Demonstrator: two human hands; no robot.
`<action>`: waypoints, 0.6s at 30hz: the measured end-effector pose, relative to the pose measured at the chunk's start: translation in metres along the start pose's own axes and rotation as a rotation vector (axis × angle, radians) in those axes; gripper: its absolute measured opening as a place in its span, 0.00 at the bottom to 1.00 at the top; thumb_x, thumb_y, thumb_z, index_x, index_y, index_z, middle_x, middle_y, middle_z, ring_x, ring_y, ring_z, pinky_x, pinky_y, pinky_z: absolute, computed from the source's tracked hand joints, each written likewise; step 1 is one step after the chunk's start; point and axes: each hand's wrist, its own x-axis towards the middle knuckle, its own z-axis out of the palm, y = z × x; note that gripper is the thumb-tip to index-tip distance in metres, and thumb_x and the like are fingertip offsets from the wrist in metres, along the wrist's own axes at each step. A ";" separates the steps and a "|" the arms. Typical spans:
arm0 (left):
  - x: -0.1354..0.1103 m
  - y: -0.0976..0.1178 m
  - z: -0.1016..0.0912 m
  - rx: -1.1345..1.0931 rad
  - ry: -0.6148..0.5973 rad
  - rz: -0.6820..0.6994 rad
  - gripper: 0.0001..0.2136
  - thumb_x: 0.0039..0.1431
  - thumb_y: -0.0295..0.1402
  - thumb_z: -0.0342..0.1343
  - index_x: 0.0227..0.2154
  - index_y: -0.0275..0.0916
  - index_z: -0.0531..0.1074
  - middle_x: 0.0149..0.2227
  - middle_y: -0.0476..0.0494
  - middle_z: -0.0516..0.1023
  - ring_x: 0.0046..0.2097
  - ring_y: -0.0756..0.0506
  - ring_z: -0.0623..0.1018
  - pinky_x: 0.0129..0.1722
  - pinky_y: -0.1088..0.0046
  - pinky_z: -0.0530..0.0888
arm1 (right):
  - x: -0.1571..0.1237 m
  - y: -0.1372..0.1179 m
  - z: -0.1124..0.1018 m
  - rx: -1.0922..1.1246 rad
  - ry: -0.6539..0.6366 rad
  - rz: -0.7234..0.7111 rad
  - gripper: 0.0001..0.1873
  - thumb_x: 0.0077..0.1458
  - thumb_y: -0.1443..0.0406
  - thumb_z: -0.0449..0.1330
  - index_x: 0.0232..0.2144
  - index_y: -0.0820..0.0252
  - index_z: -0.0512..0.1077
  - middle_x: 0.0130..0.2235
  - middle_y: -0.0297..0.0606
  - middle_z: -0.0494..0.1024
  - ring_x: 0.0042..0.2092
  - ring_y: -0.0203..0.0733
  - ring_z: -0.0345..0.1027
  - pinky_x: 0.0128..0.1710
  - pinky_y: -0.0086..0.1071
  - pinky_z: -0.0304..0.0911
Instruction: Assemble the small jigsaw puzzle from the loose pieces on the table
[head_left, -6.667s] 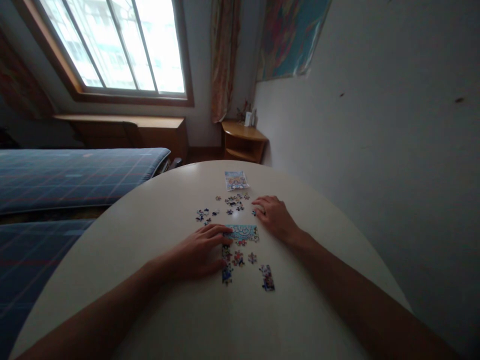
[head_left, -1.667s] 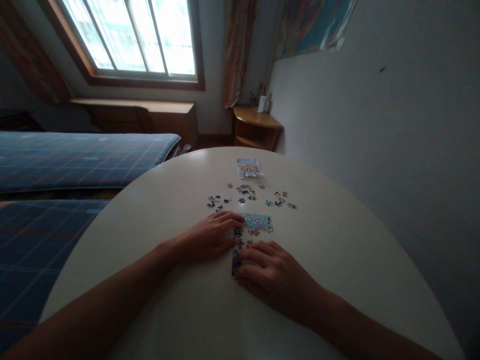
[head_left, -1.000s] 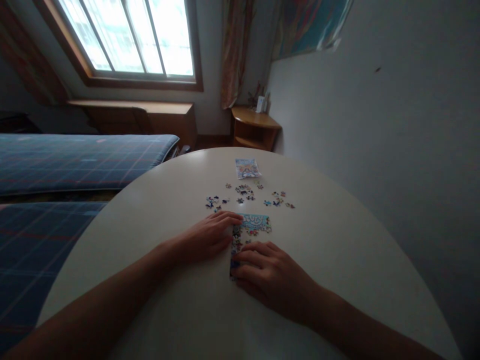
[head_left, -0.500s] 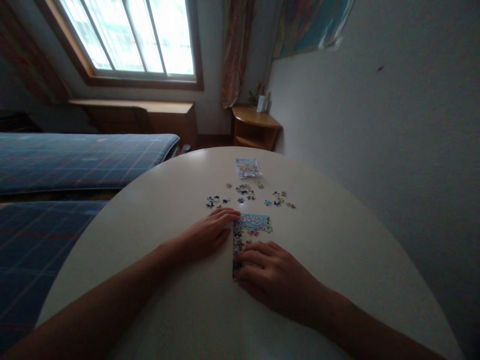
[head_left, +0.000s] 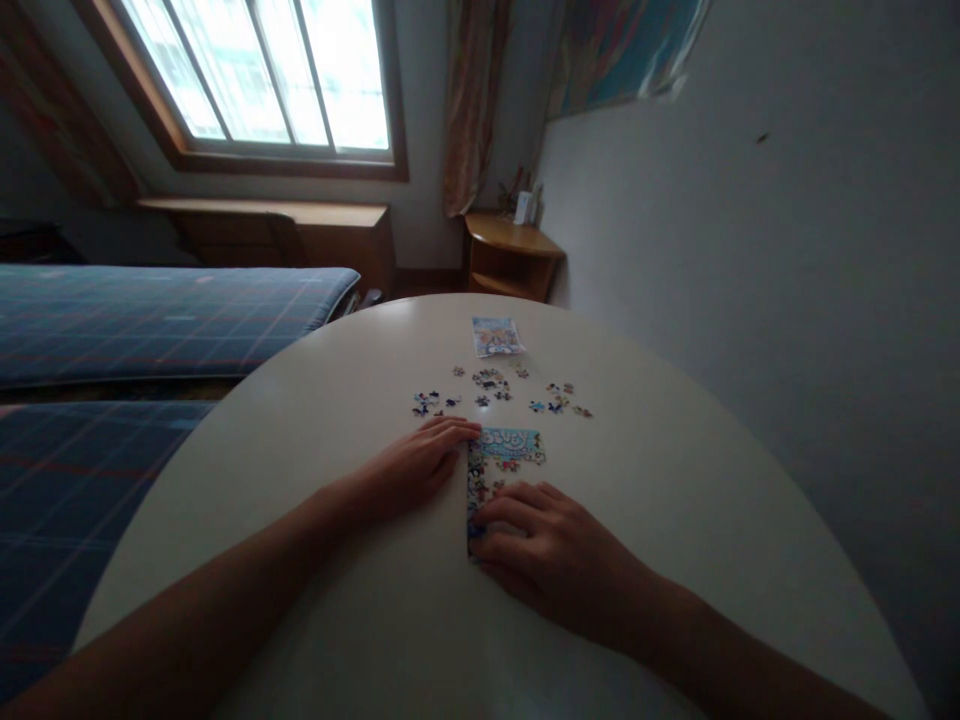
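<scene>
Landmark: the L-shaped puzzle section point(head_left: 513, 444), lying flat on the round table point(head_left: 390, 625) between the two hands. All positions refer to it.

Orientation: the top strip point(head_left: 525, 440) of the section runs crosswise along its far side. The side strip point(head_left: 477, 482) forms the left edge; its long axis points from the far-left corner toward the person. The inner angle of the L faces right and toward the person.

Left hand point(head_left: 414, 463): left of the section, palm down, fingers extended and close together. Fingertips rest at the far-left corner. No object is visible in this hand.

Right hand point(head_left: 546, 548): right of the side strip, fingers curled over its near end. Whether the fingers press the strip or pinch a piece cannot be told; the fingers block the view. This hand is the nearer one to the near end; the left hand is the nearer one to the corner. The side strip spans the gap between them.

Clearances: three groups of loose pieces, the left group point(head_left: 424, 402), the middle group point(head_left: 491, 380) and the right group point(head_left: 558, 404), lie beyond the section, apart from it. The printed packet point(head_left: 496, 337) lies farther beyond. Bare tabletop extends right of the section and on its near side, between the forearms. The table edge is well apart on both sides.
</scene>
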 end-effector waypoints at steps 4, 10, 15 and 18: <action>0.000 0.001 -0.001 -0.014 -0.001 0.012 0.19 0.62 0.22 0.47 0.54 0.39 0.64 0.57 0.40 0.70 0.61 0.44 0.67 0.63 0.56 0.64 | 0.000 0.000 0.000 -0.011 0.005 -0.003 0.06 0.62 0.65 0.58 0.36 0.53 0.76 0.41 0.35 0.78 0.43 0.39 0.68 0.44 0.35 0.61; 0.001 0.001 0.000 -0.011 -0.019 0.001 0.18 0.63 0.27 0.52 0.55 0.39 0.64 0.58 0.39 0.70 0.61 0.42 0.67 0.63 0.56 0.64 | 0.000 -0.001 0.001 -0.043 -0.011 0.007 0.07 0.63 0.63 0.58 0.39 0.52 0.77 0.36 0.36 0.76 0.38 0.39 0.66 0.40 0.34 0.61; 0.001 0.000 0.001 -0.001 -0.026 0.010 0.16 0.65 0.27 0.50 0.55 0.40 0.64 0.58 0.40 0.70 0.62 0.43 0.66 0.63 0.56 0.64 | 0.000 -0.003 0.003 -0.038 -0.028 0.013 0.09 0.63 0.63 0.57 0.43 0.51 0.76 0.36 0.37 0.76 0.40 0.41 0.67 0.43 0.35 0.62; 0.001 0.000 0.001 -0.008 -0.014 0.009 0.16 0.65 0.26 0.49 0.55 0.40 0.64 0.58 0.40 0.70 0.61 0.43 0.67 0.63 0.56 0.64 | 0.000 -0.004 0.002 -0.028 -0.051 0.022 0.10 0.63 0.63 0.57 0.44 0.51 0.76 0.37 0.38 0.76 0.41 0.40 0.67 0.44 0.36 0.63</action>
